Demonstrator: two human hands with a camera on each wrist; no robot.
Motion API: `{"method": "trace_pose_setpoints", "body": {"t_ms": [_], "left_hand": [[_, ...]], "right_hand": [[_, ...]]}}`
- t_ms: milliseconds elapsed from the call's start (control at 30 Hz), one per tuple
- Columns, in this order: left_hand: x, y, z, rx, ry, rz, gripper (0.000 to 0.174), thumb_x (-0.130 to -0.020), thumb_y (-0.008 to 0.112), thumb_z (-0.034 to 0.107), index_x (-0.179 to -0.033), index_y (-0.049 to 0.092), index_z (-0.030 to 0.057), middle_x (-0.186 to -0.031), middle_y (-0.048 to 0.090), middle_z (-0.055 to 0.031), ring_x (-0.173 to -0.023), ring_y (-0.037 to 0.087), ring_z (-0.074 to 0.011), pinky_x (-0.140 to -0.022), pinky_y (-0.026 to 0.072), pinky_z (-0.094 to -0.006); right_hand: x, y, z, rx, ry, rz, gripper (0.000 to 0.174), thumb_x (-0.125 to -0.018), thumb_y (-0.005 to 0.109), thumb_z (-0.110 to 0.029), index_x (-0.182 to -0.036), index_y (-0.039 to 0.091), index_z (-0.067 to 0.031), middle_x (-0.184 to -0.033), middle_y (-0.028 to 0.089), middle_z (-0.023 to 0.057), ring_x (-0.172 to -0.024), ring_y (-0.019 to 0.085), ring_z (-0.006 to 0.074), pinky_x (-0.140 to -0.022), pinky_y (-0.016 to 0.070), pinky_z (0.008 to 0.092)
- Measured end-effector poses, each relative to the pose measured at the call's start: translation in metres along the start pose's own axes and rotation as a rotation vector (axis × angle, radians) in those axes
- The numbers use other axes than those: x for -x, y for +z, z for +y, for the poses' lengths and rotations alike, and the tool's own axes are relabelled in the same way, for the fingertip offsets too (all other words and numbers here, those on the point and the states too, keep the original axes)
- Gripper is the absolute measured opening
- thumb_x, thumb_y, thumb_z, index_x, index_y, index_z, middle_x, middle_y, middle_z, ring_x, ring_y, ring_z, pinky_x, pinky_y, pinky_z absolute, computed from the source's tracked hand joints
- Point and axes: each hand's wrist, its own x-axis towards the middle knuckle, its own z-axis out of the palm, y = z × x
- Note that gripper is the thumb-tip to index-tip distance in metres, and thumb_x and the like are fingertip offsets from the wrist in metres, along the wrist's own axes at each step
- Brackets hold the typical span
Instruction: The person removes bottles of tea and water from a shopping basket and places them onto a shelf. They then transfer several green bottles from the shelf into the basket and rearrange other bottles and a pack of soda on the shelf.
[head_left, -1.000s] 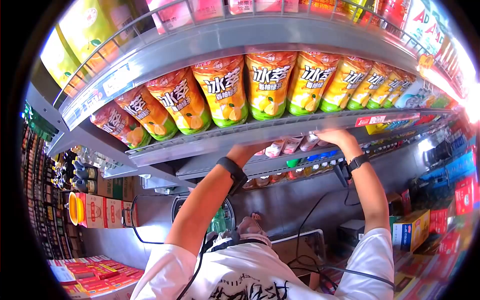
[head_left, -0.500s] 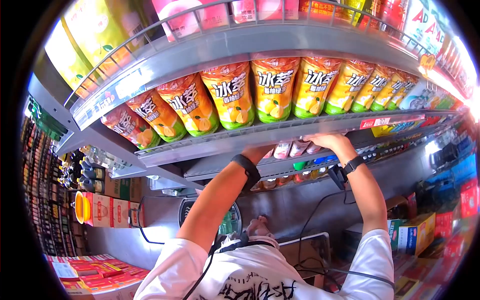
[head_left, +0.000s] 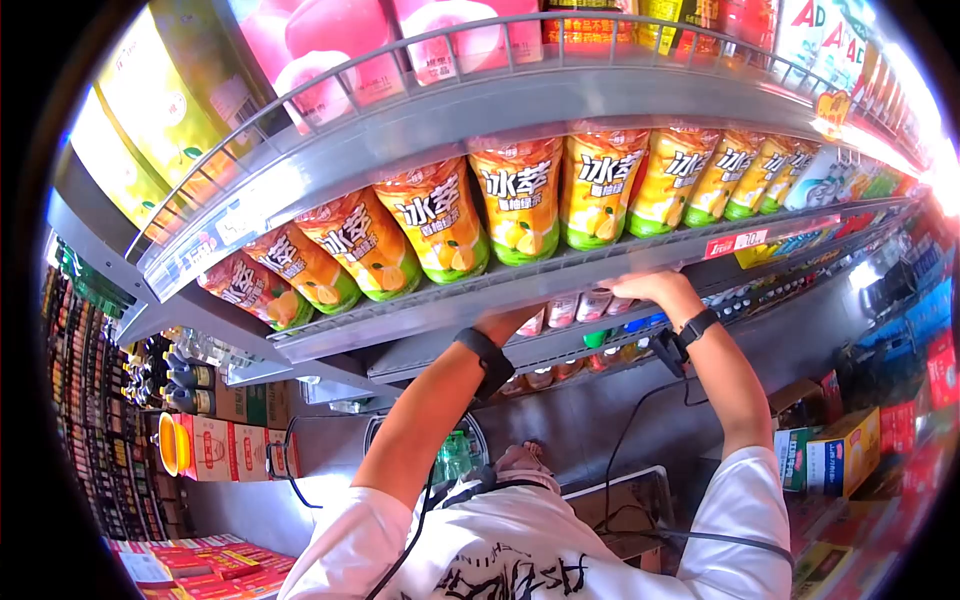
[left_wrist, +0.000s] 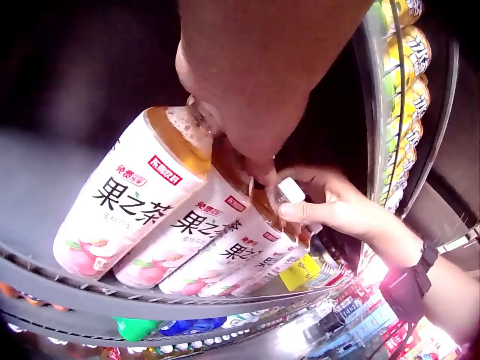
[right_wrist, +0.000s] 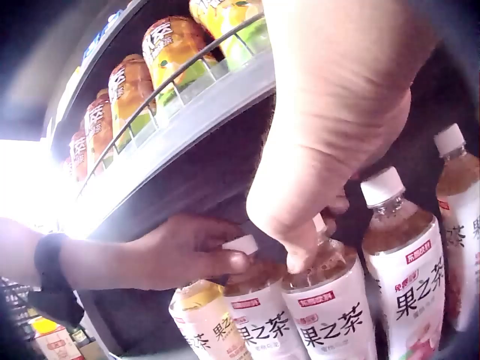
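Note:
A row of fruit tea bottles [left_wrist: 124, 206] with white peach labels and white caps stands on the shelf below the orange ones. My left hand [head_left: 508, 322] reaches in under the shelf lip, its fingers hidden there in the head view. In the right wrist view, the left hand [right_wrist: 184, 251] has thumb and fingers around the white cap [right_wrist: 241, 245] of one bottle. My right hand [right_wrist: 330, 150] grips the neighbouring fruit tea bottle [right_wrist: 330, 319] at its neck. The left wrist view shows the right hand's thumb [left_wrist: 296, 213] against a bottle neck, just under its white cap [left_wrist: 291, 190].
Orange tea bottles [head_left: 515, 200] line the shelf directly above, behind a low wire rail. Higher up are pink cartons [head_left: 465, 40]. Red-and-white boxes [head_left: 225, 447] stand on the floor at left. Cables [head_left: 625, 430] hang near the right arm, and more goods crowd the right side.
The head view has tilted a little, so the orange bottles sit lower in it. My right hand has shifted slightly left along the shelf lip; the left stays under it.

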Motion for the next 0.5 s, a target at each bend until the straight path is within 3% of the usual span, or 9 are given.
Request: {"method": "trace_pose_setpoints", "body": {"t_ms": [67,167,200,333,500], "left_hand": [[-0.002,0.002,-0.001,-0.004,-0.001,-0.009,0.066,-0.091,0.055,0.054,-0.140,0.042,0.0111,-0.140,0.045,-0.0095,-0.127,0.042,-0.0242,-0.108,0.0335,-0.0359],[-0.005,0.004,-0.001,-0.008,0.001,-0.024,0.066,-0.091,0.056,0.053,-0.139,0.042,0.0112,-0.140,0.046,-0.0096,-0.126,0.043,-0.0245,-0.108,0.0338,-0.0360],[-0.005,0.005,-0.002,-0.010,0.001,-0.028,0.066,-0.091,0.056,0.053,-0.139,0.042,0.0112,-0.140,0.046,-0.0096,-0.126,0.043,-0.0246,-0.107,0.0339,-0.0360],[-0.005,0.005,-0.004,-0.019,-0.001,-0.045,0.065,-0.091,0.056,0.053,-0.139,0.043,0.0112,-0.140,0.046,-0.0097,-0.126,0.043,-0.0250,-0.107,0.0343,-0.0361],[-0.006,0.005,-0.005,-0.064,0.015,-0.075,0.065,-0.090,0.057,0.053,-0.138,0.044,0.0113,-0.139,0.047,-0.0099,-0.125,0.044,-0.0254,-0.107,0.0347,-0.0362]], "right_hand": [[-0.006,0.002,0.030,-0.408,-0.045,-0.052,0.037,-0.075,0.075,-0.026,-0.107,0.070,-0.0070,-0.109,0.070,0.0068,-0.104,0.063,0.0169,-0.088,0.0485,0.0324],[-0.012,-0.006,0.031,-0.202,0.134,-0.026,0.041,-0.073,0.076,-0.028,-0.108,0.070,-0.0073,-0.109,0.070,0.0059,-0.103,0.063,0.0171,-0.087,0.0491,0.0328],[-0.015,-0.002,0.047,-0.287,0.065,-0.039,0.051,-0.071,0.076,-0.038,-0.112,0.068,-0.0092,-0.114,0.068,0.0093,-0.105,0.062,0.0206,-0.088,0.0490,0.0349],[-0.035,0.015,0.061,0.050,0.056,0.051,0.052,-0.077,0.071,-0.045,-0.114,0.066,-0.0096,-0.119,0.064,0.0142,-0.108,0.060,0.0274,-0.090,0.0477,0.0395],[0.004,0.004,0.002,0.450,-0.025,0.154,0.044,-0.086,0.063,-0.044,-0.113,0.065,-0.0093,-0.118,0.063,0.0170,-0.109,0.058,0.0346,-0.092,0.0460,0.0443]]}}
